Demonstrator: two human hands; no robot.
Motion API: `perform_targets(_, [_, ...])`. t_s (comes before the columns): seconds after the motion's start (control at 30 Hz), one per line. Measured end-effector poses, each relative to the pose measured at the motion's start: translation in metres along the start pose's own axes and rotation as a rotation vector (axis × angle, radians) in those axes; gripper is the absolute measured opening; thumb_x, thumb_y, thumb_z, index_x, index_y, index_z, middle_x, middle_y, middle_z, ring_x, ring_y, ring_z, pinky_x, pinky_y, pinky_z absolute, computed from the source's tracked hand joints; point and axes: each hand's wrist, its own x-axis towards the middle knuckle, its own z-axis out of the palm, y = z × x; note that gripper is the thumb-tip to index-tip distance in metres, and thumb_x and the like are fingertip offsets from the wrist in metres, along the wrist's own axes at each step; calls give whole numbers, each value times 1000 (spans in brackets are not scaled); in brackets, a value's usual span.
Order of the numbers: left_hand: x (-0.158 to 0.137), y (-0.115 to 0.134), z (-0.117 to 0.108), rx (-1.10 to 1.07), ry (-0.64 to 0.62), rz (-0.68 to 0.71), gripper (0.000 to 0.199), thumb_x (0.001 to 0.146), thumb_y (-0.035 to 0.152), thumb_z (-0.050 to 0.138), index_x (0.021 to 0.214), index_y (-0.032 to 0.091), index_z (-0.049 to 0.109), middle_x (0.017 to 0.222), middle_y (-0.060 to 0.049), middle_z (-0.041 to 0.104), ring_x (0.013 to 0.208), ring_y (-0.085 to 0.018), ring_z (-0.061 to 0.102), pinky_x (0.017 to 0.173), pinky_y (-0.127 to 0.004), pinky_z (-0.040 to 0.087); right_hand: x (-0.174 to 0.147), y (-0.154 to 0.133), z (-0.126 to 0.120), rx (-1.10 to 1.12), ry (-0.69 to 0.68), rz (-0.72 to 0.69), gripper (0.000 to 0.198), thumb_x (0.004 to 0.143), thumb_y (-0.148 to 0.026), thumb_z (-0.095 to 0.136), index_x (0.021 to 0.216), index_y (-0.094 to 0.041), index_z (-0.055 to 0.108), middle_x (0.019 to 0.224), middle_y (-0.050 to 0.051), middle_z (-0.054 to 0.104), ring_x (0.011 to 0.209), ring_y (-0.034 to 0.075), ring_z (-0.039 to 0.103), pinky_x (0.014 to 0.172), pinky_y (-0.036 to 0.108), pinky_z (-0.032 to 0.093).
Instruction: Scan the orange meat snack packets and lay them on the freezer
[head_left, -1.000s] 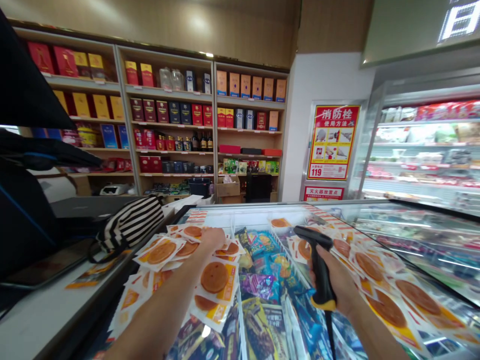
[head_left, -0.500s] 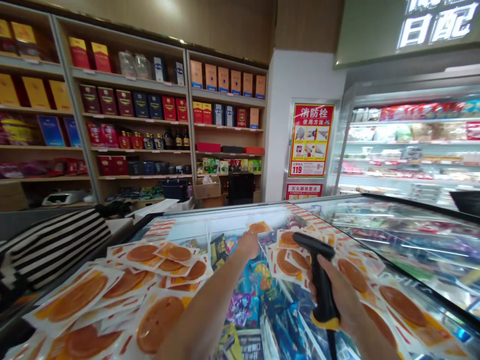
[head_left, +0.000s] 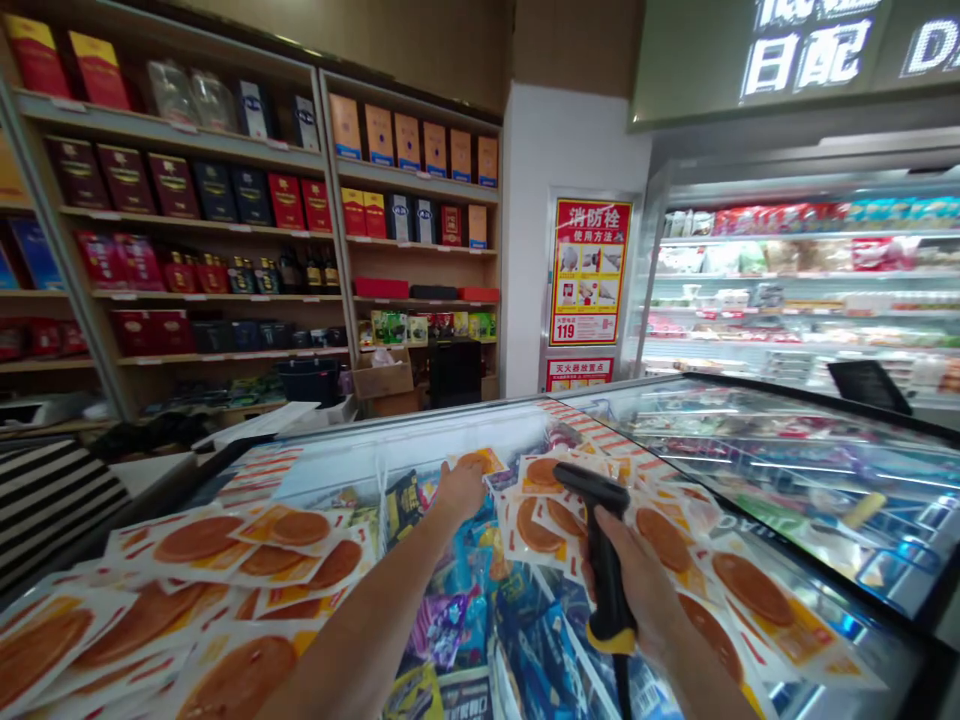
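Observation:
My left hand (head_left: 460, 490) reaches over the freezer, its fingers closed on the near edge of a flat packet (head_left: 484, 460) with a round orange-brown slice inside. The fingertips are partly hidden behind the hand. My right hand (head_left: 626, 560) is wrapped round the handle of a black and yellow barcode scanner (head_left: 609, 570), its head pointing left. Behind the scanner, similar packets (head_left: 538, 525) lie in an overlapping spread. A larger pile of them (head_left: 199, 540) covers the left side, partly behind my left forearm.
Colourful bagged goods (head_left: 442, 620) fill the freezer (head_left: 360, 430) below. Its glass-covered section (head_left: 810, 450) extends right. A striped black-and-white cloth (head_left: 52, 510) is at far left. Shelves of boxes (head_left: 247, 200), a red poster (head_left: 590, 270) and a lit chiller (head_left: 795, 290) stand behind.
The view has turned right, so everything appears further left. Both hands keep nearly the same place over the freezer, the left still on the packet and the right still on the scanner.

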Motion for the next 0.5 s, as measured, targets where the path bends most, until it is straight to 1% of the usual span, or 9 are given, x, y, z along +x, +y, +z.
perform_targets(0.07, [-19,1,-7,37,14,-4,29,76,16,33,96,12,54,96,-13,59,95,-23,51,94,-48,18,-3,1,4,12,21,-1,29,62,-45,56,67,-17,49,45,-4,54,35,9,48,30,18,36])
perform_targets(0.13, [-38,1,-11,60,28,-2,32,76,9,29,92,12,56,94,-12,59,95,-21,51,96,-43,15,-7,3,8,4,23,-1,29,62,-44,57,63,-16,47,43,-5,50,33,8,46,30,18,35])
perform_targets(0.2, [-55,-2,-15,66,33,-2,33,76,6,27,89,12,58,94,-12,59,94,-20,51,97,-41,15,-12,6,11,-4,-3,-11,30,63,-44,56,62,-16,46,43,-5,49,33,7,45,30,18,35])
perform_targets(0.27, [-69,-8,-19,53,28,-21,30,75,7,31,83,13,59,91,-13,60,92,-21,52,94,-40,21,-18,8,15,-6,-44,-26,30,64,-45,55,63,-16,47,45,-5,49,33,7,45,31,18,36])
perform_targets(0.37, [-83,-20,-28,2,27,-86,24,73,9,37,77,12,60,83,-14,61,85,-23,55,80,-37,36,-32,8,21,-17,-93,-29,30,64,-45,54,64,-16,47,46,-4,51,33,8,46,30,19,36])
perform_targets(0.43, [-89,-31,-36,-46,62,-146,23,74,12,37,80,12,59,81,-14,62,81,-24,56,72,-36,40,-43,7,24,-41,-110,-27,30,65,-46,53,63,-16,47,45,-4,52,34,9,47,30,19,36])
perform_targets(0.5, [-92,-44,-47,-99,124,-224,25,76,16,34,86,12,57,80,-14,62,78,-24,57,67,-35,40,-55,6,28,-58,-142,-18,31,65,-46,53,64,-16,47,46,-3,53,34,9,48,30,20,37])
